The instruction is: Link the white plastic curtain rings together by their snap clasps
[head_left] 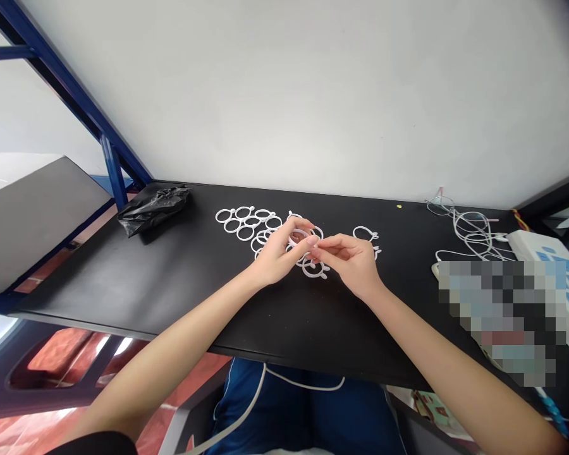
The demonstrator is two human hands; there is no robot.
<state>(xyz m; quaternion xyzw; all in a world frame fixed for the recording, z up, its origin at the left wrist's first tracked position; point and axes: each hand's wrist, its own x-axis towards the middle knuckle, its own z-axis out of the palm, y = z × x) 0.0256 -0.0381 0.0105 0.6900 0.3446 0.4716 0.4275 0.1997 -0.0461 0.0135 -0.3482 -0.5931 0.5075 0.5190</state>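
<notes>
Between my two hands is a white plastic ring (292, 241) with a small end piece, held just above the black tabletop. My left hand (275, 254) curls around the ring, thumb and fingers closed on it. The fingertips of my right hand (355, 262) pinch at the ring's right side, close to my left thumb; the exact spot is partly covered. Several similar white rings (252, 222) lie spread to the left of my hands. Beneath them is another ring (313, 275), and a ring (361, 228) rests behind my right hand.
On the black table (180, 278), a crumpled black plastic bag (156, 207) lies at the back left. At the right are tangled white cables (477, 234), a white power strip (540, 246) and a blurred-out flat object (502, 322). A white wall stands behind; a blue metal frame (114, 170) rises left.
</notes>
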